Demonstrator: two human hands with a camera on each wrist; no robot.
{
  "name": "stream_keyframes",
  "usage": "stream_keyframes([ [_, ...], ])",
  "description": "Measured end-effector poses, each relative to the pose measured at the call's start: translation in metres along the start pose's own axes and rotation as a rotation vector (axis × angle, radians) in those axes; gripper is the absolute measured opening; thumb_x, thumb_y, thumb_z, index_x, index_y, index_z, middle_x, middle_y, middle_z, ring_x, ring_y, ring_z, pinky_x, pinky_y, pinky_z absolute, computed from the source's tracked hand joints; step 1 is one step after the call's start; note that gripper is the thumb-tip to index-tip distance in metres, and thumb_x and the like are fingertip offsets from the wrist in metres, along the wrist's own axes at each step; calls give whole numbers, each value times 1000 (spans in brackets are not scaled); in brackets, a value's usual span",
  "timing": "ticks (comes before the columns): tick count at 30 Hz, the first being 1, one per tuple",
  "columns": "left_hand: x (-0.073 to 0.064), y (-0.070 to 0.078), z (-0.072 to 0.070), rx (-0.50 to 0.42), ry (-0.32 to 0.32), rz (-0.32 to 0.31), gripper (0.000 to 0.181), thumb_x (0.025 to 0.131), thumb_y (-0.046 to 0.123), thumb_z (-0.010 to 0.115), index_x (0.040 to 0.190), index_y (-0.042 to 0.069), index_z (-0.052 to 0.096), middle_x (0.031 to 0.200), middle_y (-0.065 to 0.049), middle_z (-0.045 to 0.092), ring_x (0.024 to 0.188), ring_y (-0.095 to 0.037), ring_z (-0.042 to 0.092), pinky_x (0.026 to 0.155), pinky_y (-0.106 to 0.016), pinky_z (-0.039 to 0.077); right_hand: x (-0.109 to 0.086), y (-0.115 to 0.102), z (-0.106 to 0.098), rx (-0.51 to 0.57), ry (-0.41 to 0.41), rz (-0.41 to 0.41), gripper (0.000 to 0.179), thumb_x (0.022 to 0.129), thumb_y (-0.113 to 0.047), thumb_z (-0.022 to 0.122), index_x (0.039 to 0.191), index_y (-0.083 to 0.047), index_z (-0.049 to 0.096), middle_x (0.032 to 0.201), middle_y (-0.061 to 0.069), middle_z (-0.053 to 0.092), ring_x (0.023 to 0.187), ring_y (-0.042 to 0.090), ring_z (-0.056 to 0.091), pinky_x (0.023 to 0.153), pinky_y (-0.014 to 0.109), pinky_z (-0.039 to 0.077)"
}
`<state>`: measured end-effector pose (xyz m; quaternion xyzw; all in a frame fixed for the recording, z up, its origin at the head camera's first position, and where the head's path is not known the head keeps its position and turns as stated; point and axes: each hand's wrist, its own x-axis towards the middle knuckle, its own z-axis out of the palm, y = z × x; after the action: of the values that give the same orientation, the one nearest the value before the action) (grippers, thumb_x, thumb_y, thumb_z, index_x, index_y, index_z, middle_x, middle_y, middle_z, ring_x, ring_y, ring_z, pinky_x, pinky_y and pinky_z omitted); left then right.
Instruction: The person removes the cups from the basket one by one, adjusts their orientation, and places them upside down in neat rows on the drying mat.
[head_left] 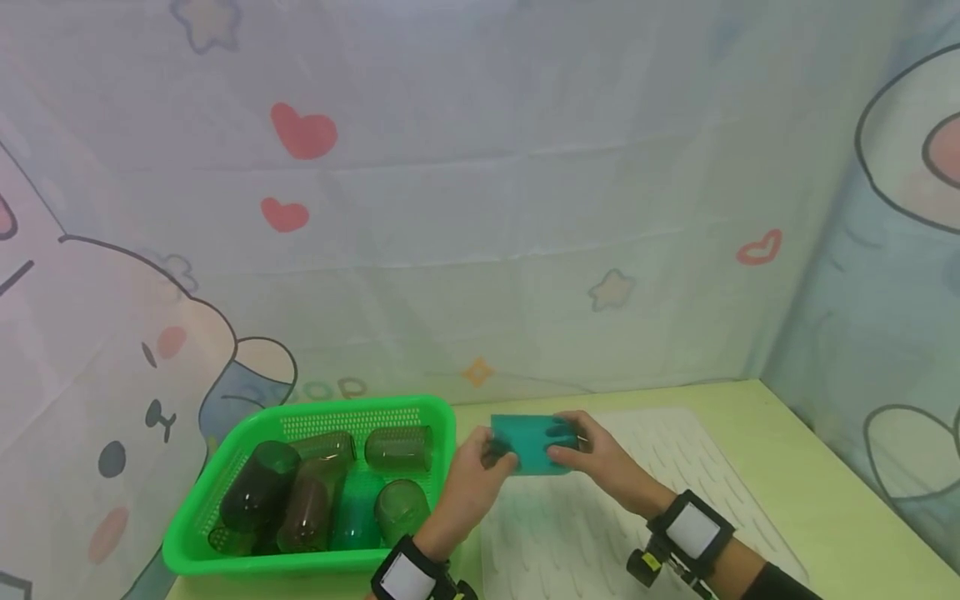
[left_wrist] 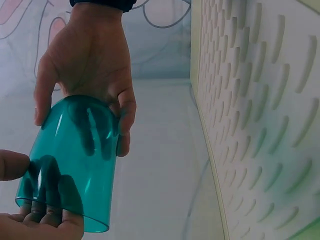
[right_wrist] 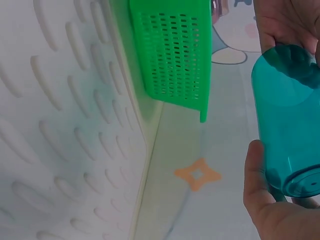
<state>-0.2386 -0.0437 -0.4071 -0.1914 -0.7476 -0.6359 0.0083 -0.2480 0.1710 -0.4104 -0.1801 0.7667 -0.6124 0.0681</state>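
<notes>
A clear teal cup (head_left: pixel 531 446) lies sideways between both hands, above a white ridged mat. My left hand (head_left: pixel 480 467) grips its open end at the left, thumb on the near side. Its fingers show dark through the tinted wall in the left wrist view, by the cup's rim (left_wrist: pixel 97 227). The right hand (head_left: pixel 596 458) holds the base end, with thumb and fingers spread on opposite sides. The cup's round base (right_wrist: pixel 306 182) faces that hand in the right wrist view.
A bright green plastic basket (head_left: pixel 442 417) stands at the left, holding several clear tinted cups, including a dark one (head_left: pixel 262 483) and a teal one (head_left: pixel 357 512). The white ridged mat (head_left: pixel 600 533) lies on the yellow-green table (head_left: pixel 738 417). Printed cloth hangs behind and at both sides.
</notes>
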Motion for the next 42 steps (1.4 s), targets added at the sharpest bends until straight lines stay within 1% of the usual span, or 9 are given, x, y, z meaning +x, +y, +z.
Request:
stream_keyframes([
  [3,-1,-1,-6,56,-12,26,31,93,12,58,118,-5,51,110,-17,60,103,-29,60,87,-39,50,0,1,0,-28,15,-3,59,94,-26,59,141,-3,31,139,24,34,128,46,36,97,50,41],
  [6,-3,2,-18,171,-61,21,43,95,20,57,128,-5,45,112,-18,58,104,-30,57,87,-42,49,1,2,-3,-87,40,-16,59,94,-27,60,140,-4,32,138,23,36,125,45,39,94,48,44],
  [10,-7,9,-36,443,-94,-11,56,96,34,55,139,1,38,125,-18,53,115,-33,51,91,-48,45,3,2,-8,-227,89,-19,60,91,-32,64,139,-8,36,136,21,39,118,41,44,86,45,48],
  [14,-12,16,-53,783,-88,-22,57,95,39,56,138,3,44,132,-21,48,121,-39,45,94,-53,41,9,1,-11,-434,109,-47,66,87,-37,68,139,-7,40,137,20,42,119,39,46,87,47,47],
  [18,-18,24,-68,991,-76,-12,50,94,39,57,130,4,53,129,-24,48,120,-44,43,94,-57,39,20,0,-12,-631,97,-87,68,85,-36,71,139,-4,44,135,19,45,119,37,47,91,52,45],
  [22,-22,27,-80,1065,-77,-7,48,93,38,58,129,6,55,131,-25,47,123,-45,41,97,-57,37,34,1,-9,-795,72,-111,69,82,-32,73,137,-2,45,131,20,47,115,37,50,88,52,46],
  [25,-24,25,-85,1093,-95,-21,48,94,37,58,131,7,54,134,-26,44,125,-45,38,101,-56,33,44,4,-5,-865,59,-121,70,81,-31,74,137,0,45,131,21,47,115,38,50,88,51,47],
  [36,-28,25,-93,1097,-125,-108,49,93,40,58,130,8,55,136,-27,42,128,-47,35,101,-58,31,81,12,15,-959,27,-143,70,79,-28,77,134,3,46,126,22,50,114,39,49,89,48,46],
  [42,-30,24,-99,1107,-145,-120,49,93,41,58,129,8,56,134,-26,44,126,-45,37,101,-57,32,97,16,24,-991,-2,-140,70,79,-28,77,135,1,46,125,23,49,113,40,48,90,48,46],
])
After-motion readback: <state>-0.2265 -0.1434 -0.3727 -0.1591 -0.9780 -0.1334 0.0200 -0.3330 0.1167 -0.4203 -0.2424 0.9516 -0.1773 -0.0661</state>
